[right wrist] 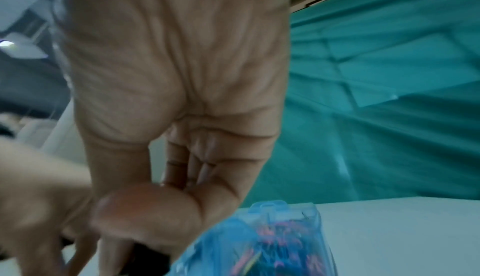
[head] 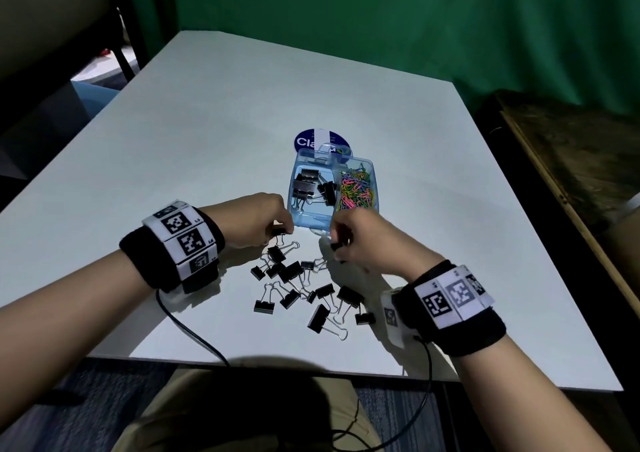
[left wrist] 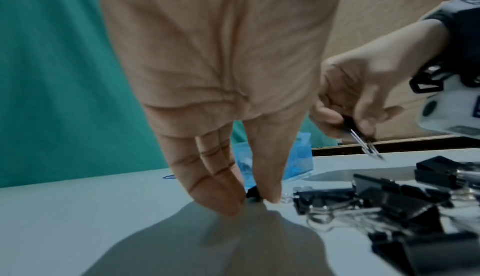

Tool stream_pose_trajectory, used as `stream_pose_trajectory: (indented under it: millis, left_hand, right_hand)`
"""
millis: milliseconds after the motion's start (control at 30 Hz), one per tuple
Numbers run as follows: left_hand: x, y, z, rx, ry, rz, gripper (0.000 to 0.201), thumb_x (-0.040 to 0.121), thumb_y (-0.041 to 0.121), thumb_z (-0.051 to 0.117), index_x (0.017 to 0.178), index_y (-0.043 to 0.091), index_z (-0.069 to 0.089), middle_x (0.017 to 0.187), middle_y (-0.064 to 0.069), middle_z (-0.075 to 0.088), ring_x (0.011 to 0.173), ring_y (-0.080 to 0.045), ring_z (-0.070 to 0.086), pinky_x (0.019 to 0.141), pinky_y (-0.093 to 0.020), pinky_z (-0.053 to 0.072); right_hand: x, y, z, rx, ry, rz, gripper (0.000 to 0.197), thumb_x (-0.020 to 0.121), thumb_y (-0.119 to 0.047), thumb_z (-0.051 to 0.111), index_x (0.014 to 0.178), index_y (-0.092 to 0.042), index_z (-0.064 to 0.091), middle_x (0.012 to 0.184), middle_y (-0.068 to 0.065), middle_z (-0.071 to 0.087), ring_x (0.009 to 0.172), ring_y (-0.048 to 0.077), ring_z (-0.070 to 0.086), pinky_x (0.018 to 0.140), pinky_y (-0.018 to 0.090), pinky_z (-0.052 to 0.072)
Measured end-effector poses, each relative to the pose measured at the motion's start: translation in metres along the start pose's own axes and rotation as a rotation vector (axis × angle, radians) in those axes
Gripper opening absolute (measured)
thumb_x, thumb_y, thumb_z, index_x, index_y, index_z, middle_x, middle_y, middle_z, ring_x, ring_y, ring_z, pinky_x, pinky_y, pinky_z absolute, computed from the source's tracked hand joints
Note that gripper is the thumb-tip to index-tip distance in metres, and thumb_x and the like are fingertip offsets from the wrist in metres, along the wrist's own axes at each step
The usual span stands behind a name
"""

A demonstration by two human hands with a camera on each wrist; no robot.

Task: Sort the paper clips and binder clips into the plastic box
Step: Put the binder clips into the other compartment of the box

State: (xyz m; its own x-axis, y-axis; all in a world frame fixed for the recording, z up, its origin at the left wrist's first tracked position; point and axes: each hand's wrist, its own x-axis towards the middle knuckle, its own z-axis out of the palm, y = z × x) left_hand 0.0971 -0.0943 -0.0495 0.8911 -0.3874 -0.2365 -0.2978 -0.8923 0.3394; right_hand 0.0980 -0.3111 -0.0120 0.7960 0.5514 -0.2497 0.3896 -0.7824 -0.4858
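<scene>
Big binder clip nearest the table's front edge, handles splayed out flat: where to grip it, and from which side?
Grip the black body of the binder clip across its two flat faces, coming straight down from above. It lies apart from the pile, so fingers should have room on both sides. Its wire handles lie flat toward the front edge; they look thin and springy, a poorer hold.

Black wristbands (head: 173, 243) w/ white marker tags, cables (head: 194, 333) trailing.

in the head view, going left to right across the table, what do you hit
left hand pinching a binder clip → loose binder clips → right hand holding another clip; behind them the plastic box: binder clips left compartment, coloured paper clips right.
</scene>
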Motion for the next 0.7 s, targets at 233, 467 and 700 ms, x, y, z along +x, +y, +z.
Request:
stream_pose_trajectory:
  millis: [233, 467, 700]
  left_hand:
    - [0.001, 0.002, 0.003, 0.05, -0.009, -0.034, 0.019, 0.079, 0.004, 0.063, 0.094, 0.015, 0.064, 0.098, -0.001, 0.059, 0.086, -0.013, 0.049, 0.075, -0.026, 0.042]
    - [0.0, -0.005, -0.001, -0.027, -0.06, -0.091, 0.024, 0.075, 0.009, 0.069, 0.066, 0.023, 0.053, 0.074, 0.004, 0.062, 0.073, -0.015, 0.056, 0.066, -0.027, 0.045]
    - [0.012, 0.019, -0.038, -0.249, 0.327, -0.057, 0.014, 0.075, 0.008, 0.073, 0.082, 0.011, 0.062, 0.072, 0.003, 0.06, 0.066, -0.017, 0.055, 0.063, -0.03, 0.046]
  right_hand:
    - [0.025, -0.007, -0.024, 0.207, 0.346, 0.01, 0.015, 0.08, -0.001, 0.065, 0.085, -0.013, 0.057, 0.087, 0.01, 0.063, 0.064, 0.025, 0.059, 0.056, 0.04, 0.058]
    - [-0.005, -0.001, -0.009, -0.067, 0.076, 0.059, 0.027, 0.078, -0.01, 0.071, 0.104, -0.014, 0.064, 0.091, 0.003, 0.063, 0.075, 0.018, 0.056, 0.061, 0.025, 0.043]
    - [-0.04, 0.012, 0.012, -0.196, -0.179, 0.283, 0.037, 0.063, -0.021, 0.082, 0.087, -0.017, 0.055, 0.08, -0.003, 0.056, 0.071, 0.018, 0.054, 0.049, 0.026, 0.035]
